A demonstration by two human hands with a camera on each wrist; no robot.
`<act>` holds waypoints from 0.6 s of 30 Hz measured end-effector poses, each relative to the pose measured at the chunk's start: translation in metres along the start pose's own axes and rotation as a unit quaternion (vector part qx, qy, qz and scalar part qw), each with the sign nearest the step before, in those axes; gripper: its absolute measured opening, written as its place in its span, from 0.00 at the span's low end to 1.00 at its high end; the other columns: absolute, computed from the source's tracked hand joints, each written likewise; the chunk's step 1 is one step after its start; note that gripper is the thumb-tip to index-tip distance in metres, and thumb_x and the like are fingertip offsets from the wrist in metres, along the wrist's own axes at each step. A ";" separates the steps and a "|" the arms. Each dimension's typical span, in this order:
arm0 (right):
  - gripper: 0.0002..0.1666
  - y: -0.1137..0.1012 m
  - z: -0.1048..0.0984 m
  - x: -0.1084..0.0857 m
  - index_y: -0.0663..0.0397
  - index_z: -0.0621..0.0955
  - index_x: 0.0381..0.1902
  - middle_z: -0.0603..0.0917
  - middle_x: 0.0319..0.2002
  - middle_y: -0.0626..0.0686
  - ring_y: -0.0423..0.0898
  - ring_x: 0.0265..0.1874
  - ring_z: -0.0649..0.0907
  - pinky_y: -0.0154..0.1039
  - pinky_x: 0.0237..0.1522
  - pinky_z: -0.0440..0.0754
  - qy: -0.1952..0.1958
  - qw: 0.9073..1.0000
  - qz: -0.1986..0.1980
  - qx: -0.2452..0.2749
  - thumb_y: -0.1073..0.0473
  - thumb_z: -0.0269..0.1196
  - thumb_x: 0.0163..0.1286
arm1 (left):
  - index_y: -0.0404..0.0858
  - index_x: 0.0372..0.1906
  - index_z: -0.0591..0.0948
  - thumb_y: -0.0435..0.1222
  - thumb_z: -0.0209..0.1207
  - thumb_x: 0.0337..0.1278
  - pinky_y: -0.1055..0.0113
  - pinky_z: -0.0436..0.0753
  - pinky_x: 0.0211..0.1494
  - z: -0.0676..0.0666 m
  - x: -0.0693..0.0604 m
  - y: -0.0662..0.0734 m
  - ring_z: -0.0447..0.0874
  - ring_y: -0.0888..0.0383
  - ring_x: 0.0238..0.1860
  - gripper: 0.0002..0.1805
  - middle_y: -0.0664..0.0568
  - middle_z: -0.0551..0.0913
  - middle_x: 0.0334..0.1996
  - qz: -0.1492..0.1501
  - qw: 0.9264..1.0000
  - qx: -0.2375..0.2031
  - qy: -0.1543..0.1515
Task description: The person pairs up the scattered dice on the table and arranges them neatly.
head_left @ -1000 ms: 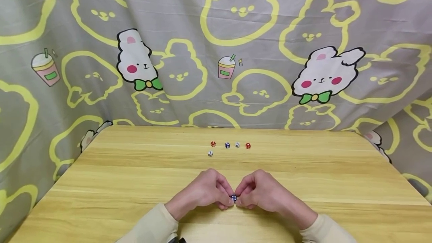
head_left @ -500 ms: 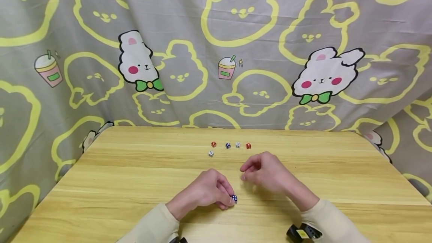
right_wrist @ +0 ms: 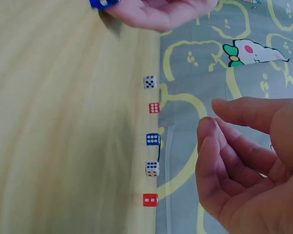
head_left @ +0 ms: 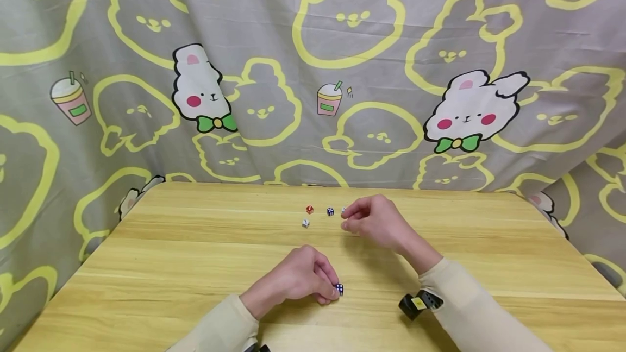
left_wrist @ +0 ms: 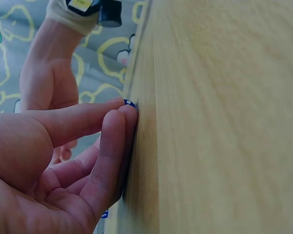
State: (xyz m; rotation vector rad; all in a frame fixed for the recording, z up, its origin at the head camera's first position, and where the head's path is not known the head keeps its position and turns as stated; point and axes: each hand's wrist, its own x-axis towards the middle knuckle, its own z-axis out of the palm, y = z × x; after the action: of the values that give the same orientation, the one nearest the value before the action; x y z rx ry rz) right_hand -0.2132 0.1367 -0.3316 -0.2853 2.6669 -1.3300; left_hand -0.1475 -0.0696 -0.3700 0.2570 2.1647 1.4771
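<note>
My left hand [head_left: 305, 276] rests low at the front of the table, thumb and fingertips pinching a blue die [head_left: 339, 289] on the wood. In the left wrist view only a corner of this die [left_wrist: 129, 103] shows at the fingertips. My right hand [head_left: 379, 221] hovers near the back row of dice with nothing in it, thumb and fingers a little apart. It partly covers a white die [head_left: 343, 209] in the head view and hides the rightmost red die [right_wrist: 150, 200], which the right wrist view shows.
Left of my right hand on the wooden table [head_left: 195, 243] are another blue die [head_left: 330, 211], a red die [head_left: 310, 209] and, slightly nearer, a white die [head_left: 305, 224]. A grey patterned curtain [head_left: 274, 26] hangs behind the table's back edge.
My right hand has left the blue die at the front and moved away to the back row of dice. My left hand stays in place at the blue die.
</note>
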 end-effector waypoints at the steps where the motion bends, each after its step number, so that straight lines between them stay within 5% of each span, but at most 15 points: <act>1: 0.10 0.000 -0.001 0.002 0.56 0.90 0.44 0.89 0.34 0.51 0.44 0.33 0.84 0.35 0.34 0.81 0.001 1.000 0.004 0.002 0.59 0.74 0.67 | 0.33 0.30 0.87 0.23 0.76 0.49 0.67 0.89 0.30 0.000 0.000 0.000 0.87 0.60 0.22 0.08 0.46 0.91 0.24 0.001 1.000 -0.001 -0.001; 18: 0.14 0.000 0.007 0.037 0.62 0.89 0.48 0.91 0.36 0.54 0.43 0.32 0.86 0.37 0.38 0.87 0.025 0.999 0.005 0.028 0.62 0.74 0.67 | 0.32 0.30 0.87 0.22 0.76 0.49 0.66 0.90 0.30 0.000 0.000 0.000 0.87 0.60 0.21 0.08 0.46 0.90 0.24 0.004 1.000 -0.010 -0.002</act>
State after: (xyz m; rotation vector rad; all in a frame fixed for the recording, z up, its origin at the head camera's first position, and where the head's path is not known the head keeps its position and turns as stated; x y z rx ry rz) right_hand -0.2476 0.1228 -0.3379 -0.2352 2.6626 -1.4249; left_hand -0.1471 -0.0696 -0.3702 0.2612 2.1470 1.4995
